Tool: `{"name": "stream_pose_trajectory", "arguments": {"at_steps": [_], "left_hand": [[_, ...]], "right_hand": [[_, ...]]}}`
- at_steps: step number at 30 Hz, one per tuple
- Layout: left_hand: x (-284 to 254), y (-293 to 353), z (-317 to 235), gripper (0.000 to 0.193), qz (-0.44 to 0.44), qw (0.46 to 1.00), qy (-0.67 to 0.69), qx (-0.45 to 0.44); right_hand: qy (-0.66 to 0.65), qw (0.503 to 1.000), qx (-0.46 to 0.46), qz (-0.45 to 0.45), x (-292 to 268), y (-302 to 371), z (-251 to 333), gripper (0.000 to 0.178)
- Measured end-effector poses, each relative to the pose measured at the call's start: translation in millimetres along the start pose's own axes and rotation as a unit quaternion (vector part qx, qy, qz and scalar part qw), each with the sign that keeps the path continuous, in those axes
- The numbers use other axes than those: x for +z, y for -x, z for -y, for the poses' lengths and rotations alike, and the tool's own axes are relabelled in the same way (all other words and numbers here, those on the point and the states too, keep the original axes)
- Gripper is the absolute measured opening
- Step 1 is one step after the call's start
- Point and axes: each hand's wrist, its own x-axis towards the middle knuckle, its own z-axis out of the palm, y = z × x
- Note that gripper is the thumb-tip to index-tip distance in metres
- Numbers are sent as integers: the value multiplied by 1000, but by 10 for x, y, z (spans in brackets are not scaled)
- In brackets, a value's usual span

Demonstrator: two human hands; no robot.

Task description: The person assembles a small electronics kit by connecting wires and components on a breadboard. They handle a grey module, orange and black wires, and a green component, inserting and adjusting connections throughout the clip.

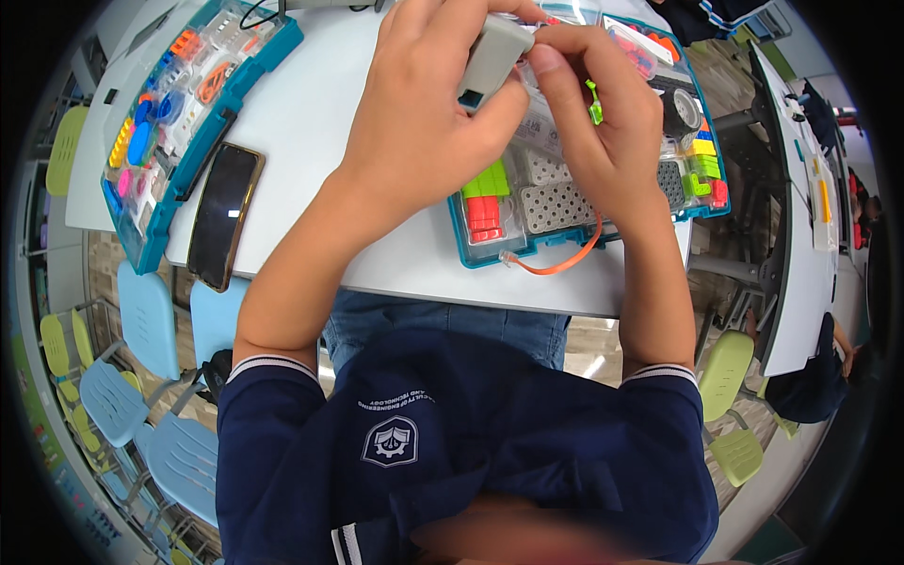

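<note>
My left hand [428,113] is wrapped around a grey plastic block [496,55] with a dark opening at its lower end, held above the white table. At the block's right edge, my right hand [603,122] has its thumb and forefinger pinched together; whatever lies between them is too small to tell. A bright green plastic piece [594,102] shows beside the right fingers. From under the right wrist an orange flat cable [565,266] curves over the front rim of an open teal parts case [461,231], ending in a clear plug [508,257].
Another teal-edged parts case [155,226] with colourful pieces stands at the left. A phone [226,215] lies next to it at the table edge. The right case holds grey perforated plates [556,207], red blocks [484,218] and a black wheel [682,111]. Blue chairs [184,461] stand left.
</note>
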Motion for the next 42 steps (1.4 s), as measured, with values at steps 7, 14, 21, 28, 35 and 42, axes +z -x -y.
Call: {"name": "stream_pose_trajectory", "arguments": {"at_steps": [7,14,21,28,35,42], "left_hand": [[50,23,28,33,26,994,70,-75],[67,48,-2,31,53,986,107,-119],[83,38,63,31,37,997,65,-23],[118,46,102,31,23,998,65,11],[132,57,101,29,39,990,132,-29],[158,87,141,35,56,963,252,-73]], "right_hand": [[24,998,-53,-17,29,-20,-49,10],[62,994,-86,-12,1,-15,-25,8],[36,997,-71,-7,-34,-17,10,8],[26,998,-59,-21,-20,-11,25,7],[62,993,-93,-47,-6,-13,27,9],[68,992,-79,-75,35,7,77,12]]}}
